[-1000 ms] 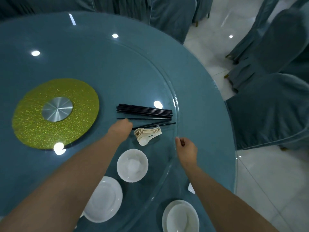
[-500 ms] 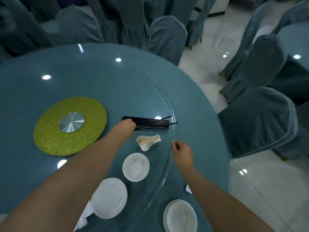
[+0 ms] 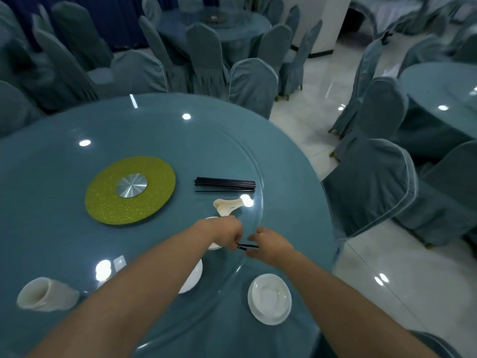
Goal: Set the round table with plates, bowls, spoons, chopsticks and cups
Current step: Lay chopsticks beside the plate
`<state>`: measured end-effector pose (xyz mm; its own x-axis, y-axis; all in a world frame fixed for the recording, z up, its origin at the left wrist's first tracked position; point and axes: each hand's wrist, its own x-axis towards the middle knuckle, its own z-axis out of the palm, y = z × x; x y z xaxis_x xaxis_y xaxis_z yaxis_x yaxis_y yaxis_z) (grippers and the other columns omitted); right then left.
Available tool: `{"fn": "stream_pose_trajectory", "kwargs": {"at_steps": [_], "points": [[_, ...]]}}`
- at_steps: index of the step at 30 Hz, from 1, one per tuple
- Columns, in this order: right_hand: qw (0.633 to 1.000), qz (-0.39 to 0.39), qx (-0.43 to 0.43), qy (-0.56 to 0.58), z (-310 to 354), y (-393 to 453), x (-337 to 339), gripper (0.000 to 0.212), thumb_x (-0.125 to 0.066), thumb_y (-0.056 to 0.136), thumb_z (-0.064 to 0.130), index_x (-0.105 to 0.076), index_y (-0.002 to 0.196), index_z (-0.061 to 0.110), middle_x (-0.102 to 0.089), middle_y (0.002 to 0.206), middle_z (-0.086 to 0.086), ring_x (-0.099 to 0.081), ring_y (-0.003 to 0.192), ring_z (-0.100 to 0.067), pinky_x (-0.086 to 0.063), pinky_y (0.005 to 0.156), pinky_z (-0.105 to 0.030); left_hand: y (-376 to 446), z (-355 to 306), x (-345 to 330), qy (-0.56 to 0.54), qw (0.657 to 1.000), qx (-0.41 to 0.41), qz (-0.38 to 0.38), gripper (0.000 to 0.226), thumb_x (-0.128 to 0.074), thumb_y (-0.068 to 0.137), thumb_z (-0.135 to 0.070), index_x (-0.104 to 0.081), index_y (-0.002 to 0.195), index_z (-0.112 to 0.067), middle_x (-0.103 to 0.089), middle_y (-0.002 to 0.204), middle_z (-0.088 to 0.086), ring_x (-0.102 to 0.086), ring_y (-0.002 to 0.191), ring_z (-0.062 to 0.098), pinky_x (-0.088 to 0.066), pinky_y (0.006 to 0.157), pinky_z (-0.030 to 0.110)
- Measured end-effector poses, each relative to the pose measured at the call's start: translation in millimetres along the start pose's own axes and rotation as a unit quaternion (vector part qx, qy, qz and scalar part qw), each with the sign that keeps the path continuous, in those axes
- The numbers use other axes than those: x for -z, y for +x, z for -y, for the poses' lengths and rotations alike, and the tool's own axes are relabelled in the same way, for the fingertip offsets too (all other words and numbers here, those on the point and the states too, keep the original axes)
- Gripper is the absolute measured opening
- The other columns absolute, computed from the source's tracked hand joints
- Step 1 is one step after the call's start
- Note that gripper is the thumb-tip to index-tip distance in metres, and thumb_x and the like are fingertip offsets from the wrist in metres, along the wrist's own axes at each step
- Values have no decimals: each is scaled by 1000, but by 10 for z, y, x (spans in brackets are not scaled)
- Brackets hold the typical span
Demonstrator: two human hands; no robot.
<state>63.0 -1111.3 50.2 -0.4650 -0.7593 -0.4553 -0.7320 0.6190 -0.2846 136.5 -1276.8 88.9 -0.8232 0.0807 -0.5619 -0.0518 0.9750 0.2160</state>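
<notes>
Near the right rim of the round glass-topped teal worktop (image 3: 77, 223): left hand (image 3: 227, 232) and right hand (image 3: 268, 245) close together, each grip pinching an end of a pair of thin black chopsticks (image 3: 247, 246) held level above the glass. Beyond the hands, bundle of black chopsticks (image 3: 225, 183) and stack of cream ceramic spoons (image 3: 228, 205), lying apart on the inner glass turntable (image 3: 254, 161). White bowl on white plate (image 3: 269, 298) on the outer ring, near the edge. White dishes (image 3: 192, 277) partly hidden under the left forearm. Pale cups lying on their side (image 3: 45, 297) at left. Glittery green disc with metal hub (image 3: 131, 189) at centre. Teal-covered chair (image 3: 371, 187) tight against the right edge; open tiled floor (image 3: 387, 275) beside it. No legible writing.
</notes>
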Motion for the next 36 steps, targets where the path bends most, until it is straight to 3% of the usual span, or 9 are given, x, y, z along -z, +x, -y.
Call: {"fn": "stream_pose_trajectory", "kwargs": {"at_steps": [6, 9, 11, 13, 15, 18, 25, 31, 36], "points": [[1000, 0, 2, -23, 62, -449, -203, 26, -58, 93, 31, -70, 107, 13, -56, 114, -6, -58, 102, -27, -50, 84, -37, -311, -365, -177, 32, 999, -17, -21, 11, -60, 80, -14, -69, 85, -11, -68, 83, 5, -52, 71, 20, -43, 65, 31], [999, -3, -48, -11, 67, -633, -221, 24, -56, 94, 30, -70, 99, 11, -64, 98, -9, -62, 96, -28, -47, 74, -32, -386, -440, -294, 23, 993, 11, -118, 12, -60, 84, -23, -66, 92, -16, -64, 93, 1, -56, 84, 22, -46, 73, 34], [991, -37, -99, 79, 2, -713, -222, 23, -57, 94, 28, -66, 78, 13, -64, 82, -9, -61, 82, -25, -45, 67, -29, -401, -502, -425, -118, 963, 92, -222, 34, -64, 88, -34, -60, 119, -20, -59, 113, 2, -56, 105, 23, -46, 89, 35], [961, -102, -145, 215, -75, -775, -220, 38, -60, 92, 27, -50, 57, 17, -51, 61, -3, -50, 64, -20, -37, 56, -26, -439, -621, -572, -319, 891, 180, -268, 50, -63, 91, -35, -51, 136, -17, -59, 122, 5, -57, 107, 21, -44, 91, 28], [918, -146, -165, 330, -121, -836, -211, 38, -63, 91, 27, -50, 58, 12, -49, 57, -5, -45, 58, -18, -36, 57, -27, -460, -774, -757, -439, 850, 195, -218, 46, -62, 92, -34, -54, 134, -16, -66, 115, 5, -61, 86, 14, -46, 73, 20], [860, -166, -175, 449, -123, -896, -199, 34, -67, 88, 30, -58, 60, 11, -55, 55, -5, -48, 54, -18, -42, 59, -28, -537, -1011, -1034, -510, 845, 123, -98, 26, -65, 89, -39, -72, 106, -20, -71, 80, -8, -58, 56, 1, -43, 58, 17], [763, -169, -166, 601, -116, -970, -351, 28, -70, 88, 24, -69, 83, -3, -50, 61, -10, -42, 51, -15, -41, 52, -25, -622, -1222, -1259, -550, 826, 78, -91, 23, -66, 88, -35, -74, 76, -16, -67, 60, -11, -48, 49, 5, -41, 54, 17], [747, -135, -158, 631, -99, -970, -430, 28, -69, 89, 20, -70, 86, -8, -50, 62, -11, -43, 54, -18, -42, 53, -26, -604, -1182, -1261, -549, 824, 97, -101, 26, -68, 85, -39, -74, 65, -22, -62, 59, -1, -48, 48, 8, -41, 53, 17], [752, -96, -147, 635, -114, -953, -430, 20, -70, 88, 17, -68, 79, 0, -51, 60, -9, -43, 54, -18, -42, 52, -24, -526, -1169, -1249, -546, 827, 103, -88, 30, -68, 84, -36, -76, 85, -7, -61, 65, 4, -49, 52, 10, -42, 59, 22]]}}
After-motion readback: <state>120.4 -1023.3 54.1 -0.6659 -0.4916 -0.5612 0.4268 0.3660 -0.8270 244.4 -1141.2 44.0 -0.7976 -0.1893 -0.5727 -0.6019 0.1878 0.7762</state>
